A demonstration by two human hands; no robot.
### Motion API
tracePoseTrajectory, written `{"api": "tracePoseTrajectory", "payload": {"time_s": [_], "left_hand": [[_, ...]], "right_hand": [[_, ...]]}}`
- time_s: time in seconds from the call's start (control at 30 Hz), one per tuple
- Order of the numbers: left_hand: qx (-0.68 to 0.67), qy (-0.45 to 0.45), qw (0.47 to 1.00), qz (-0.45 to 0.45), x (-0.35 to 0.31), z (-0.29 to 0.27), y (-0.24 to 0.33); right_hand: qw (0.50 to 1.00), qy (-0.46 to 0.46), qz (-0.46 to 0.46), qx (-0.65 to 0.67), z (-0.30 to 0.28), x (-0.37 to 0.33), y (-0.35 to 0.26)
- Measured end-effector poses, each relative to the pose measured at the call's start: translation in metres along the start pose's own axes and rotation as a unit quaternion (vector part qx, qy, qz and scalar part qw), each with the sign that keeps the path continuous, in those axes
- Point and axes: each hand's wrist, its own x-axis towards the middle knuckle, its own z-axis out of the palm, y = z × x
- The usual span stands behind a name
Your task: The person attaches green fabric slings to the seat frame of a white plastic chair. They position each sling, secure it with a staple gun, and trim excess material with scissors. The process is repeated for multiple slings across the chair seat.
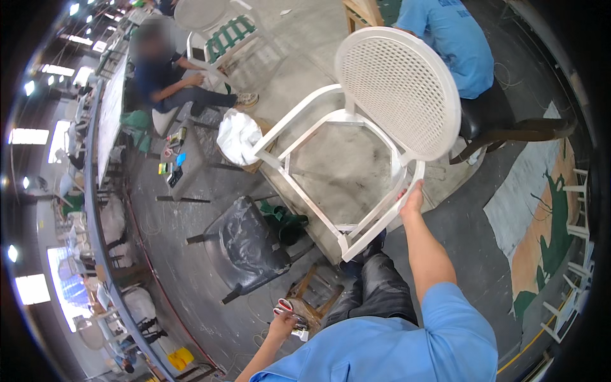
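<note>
While left hand (280, 326) at six o'clock meets red-handled scissors (283, 307), finger grip unclear, white oval-mesh-backed chair frame (414, 121) at two o'clock; right hand (414, 200), three o'clock, fingers wrapping armrest (376, 230): firm hold should prevent tipping.

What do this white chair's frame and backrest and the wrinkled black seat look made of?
Frame: possibly painted wood, maybe metal; the even satin white shows no grain. Backrest: white cane-like mesh with regular holes, perhaps rattan or plastic. Black seat: vinyl or leather, possibly film-wrapped, given the glossy wrinkles.
</note>
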Motion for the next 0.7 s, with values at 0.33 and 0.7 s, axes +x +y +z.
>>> {"api": "tracePoseTrajectory", "payload": {"time_s": [0.33,0.7], "left_hand": [[-0.162,0.049,0.980,0.106,0.043,-0.011,0.092],[0.022,0.159,0.947,0.280,0.178,-0.180,0.216]], "right_hand": [[0.959,0.035,-0.127,-0.252,0.003,-0.057,0.073],[0.872,0.293,-0.135,-0.367,0.006,-0.079,0.130]]}}
